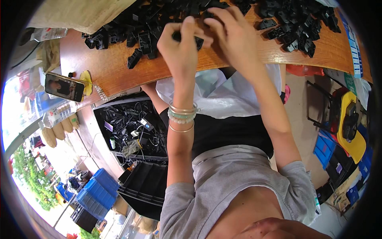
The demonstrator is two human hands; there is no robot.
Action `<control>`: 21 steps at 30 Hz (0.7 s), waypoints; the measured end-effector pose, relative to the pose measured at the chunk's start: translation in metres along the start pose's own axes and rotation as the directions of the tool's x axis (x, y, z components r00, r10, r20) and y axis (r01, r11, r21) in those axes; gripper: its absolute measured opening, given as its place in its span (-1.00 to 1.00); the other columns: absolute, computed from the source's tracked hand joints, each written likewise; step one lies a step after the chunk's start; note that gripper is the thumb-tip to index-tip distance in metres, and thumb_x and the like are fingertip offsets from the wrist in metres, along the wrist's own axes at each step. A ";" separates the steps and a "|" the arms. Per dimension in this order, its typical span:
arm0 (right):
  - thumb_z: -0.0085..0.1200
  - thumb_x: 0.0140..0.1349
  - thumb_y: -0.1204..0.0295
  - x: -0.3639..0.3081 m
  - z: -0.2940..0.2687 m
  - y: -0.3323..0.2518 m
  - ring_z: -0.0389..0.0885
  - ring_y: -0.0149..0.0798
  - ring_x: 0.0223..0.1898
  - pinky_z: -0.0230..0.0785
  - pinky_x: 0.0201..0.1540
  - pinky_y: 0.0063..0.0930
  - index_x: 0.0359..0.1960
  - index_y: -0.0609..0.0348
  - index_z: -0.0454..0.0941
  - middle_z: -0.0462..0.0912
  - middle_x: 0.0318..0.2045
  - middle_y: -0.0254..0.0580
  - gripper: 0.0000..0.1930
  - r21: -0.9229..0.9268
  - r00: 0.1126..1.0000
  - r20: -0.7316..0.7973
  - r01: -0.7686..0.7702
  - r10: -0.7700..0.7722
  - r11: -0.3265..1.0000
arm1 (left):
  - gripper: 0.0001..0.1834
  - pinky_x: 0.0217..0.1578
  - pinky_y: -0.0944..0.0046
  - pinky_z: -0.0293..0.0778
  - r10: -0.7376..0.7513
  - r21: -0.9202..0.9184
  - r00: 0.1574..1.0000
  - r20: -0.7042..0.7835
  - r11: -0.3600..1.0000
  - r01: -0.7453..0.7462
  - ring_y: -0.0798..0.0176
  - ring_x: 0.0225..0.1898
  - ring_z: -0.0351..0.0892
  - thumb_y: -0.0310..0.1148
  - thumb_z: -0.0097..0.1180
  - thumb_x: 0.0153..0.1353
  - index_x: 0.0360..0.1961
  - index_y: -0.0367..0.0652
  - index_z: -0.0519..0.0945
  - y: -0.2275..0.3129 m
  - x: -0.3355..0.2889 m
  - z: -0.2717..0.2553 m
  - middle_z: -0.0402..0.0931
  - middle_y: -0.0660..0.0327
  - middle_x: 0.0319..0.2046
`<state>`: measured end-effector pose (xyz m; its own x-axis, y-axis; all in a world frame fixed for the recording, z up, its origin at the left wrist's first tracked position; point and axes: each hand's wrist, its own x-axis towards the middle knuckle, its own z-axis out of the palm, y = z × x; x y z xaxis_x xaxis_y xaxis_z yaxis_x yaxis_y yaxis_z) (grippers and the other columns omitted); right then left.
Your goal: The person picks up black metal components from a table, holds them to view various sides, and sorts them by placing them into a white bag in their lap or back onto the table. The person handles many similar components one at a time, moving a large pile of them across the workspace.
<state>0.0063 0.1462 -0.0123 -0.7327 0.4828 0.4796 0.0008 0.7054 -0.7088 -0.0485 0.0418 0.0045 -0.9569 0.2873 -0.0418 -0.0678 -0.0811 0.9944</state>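
My left hand (180,46) is raised over the table's near edge, its fingers closed round a small black plastic part (199,42). Much of that part is hidden by the fingers. Just to the right, my right hand (235,38) has its fingers bent in a pinch toward the left hand. Something dark shows between its fingertips, too blurred to name. Beyond both hands lies a heap of black plastic parts (145,42). A second heap of similar black parts (292,26) lies to the right of my right hand.
A phone (63,87) leans on a yellow stand (86,83) at the wooden table's (91,59) left edge. White plastic sheeting (234,95) covers my lap. Below left stands a black bin (104,137) of cables and parts. A yellow chair (350,139) is at right.
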 end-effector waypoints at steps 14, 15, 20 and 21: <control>0.20 0.03 0.40 -0.006 0.011 -0.003 0.57 -0.05 -0.43 0.41 -0.38 -0.21 -0.34 0.26 0.49 0.55 -0.42 -0.14 -0.78 -0.259 0.995 -0.082 -0.077 0.057 0.963 | -0.90 -0.38 0.16 0.46 0.613 0.863 0.766 0.194 0.265 -0.430 0.02 -0.47 0.58 -0.46 0.16 0.07 -0.44 -0.29 0.59 -0.010 0.008 -0.009 0.55 0.07 -0.54; 0.21 0.02 0.42 -0.007 0.012 -0.001 0.56 -0.07 -0.46 0.41 -0.38 -0.23 -0.35 0.27 0.51 0.57 -0.44 -0.13 -0.78 -0.241 0.992 -0.127 -0.039 0.008 0.970 | -0.91 -0.44 0.17 0.45 0.607 0.756 0.773 0.184 0.415 -0.506 0.04 -0.54 0.55 -0.51 0.15 0.07 -0.42 -0.34 0.55 -0.012 0.004 -0.013 0.50 0.05 -0.51; 0.22 0.02 0.54 -0.017 -0.006 -0.007 0.45 -0.50 -0.53 0.28 -0.47 -0.62 -0.30 0.22 0.56 0.55 -0.53 -0.33 -0.82 0.471 0.936 0.048 -0.329 0.348 0.819 | -0.81 -0.60 0.46 0.39 0.026 -0.055 0.991 0.129 0.998 -0.019 0.35 -0.51 0.57 -0.61 0.12 0.12 -0.21 -0.43 0.51 -0.008 -0.023 -0.019 0.52 0.13 -0.41; 0.21 0.05 0.55 -0.020 -0.009 -0.004 0.42 -0.56 -0.52 0.24 -0.47 -0.67 -0.28 0.21 0.58 0.53 -0.53 -0.38 -0.82 0.567 0.945 0.105 -0.314 0.311 0.762 | -0.71 -0.65 0.51 0.37 0.016 -0.118 0.987 0.161 0.993 0.003 0.36 -0.51 0.58 -0.59 0.15 0.10 -0.12 -0.47 0.48 -0.003 -0.025 -0.015 0.56 0.14 -0.41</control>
<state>0.0269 0.1383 -0.0144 -0.7630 0.6213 0.1784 -0.1555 0.0915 -0.9836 -0.0283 0.0204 0.0008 -0.8998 0.4363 -0.0097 -0.1038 -0.1924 0.9758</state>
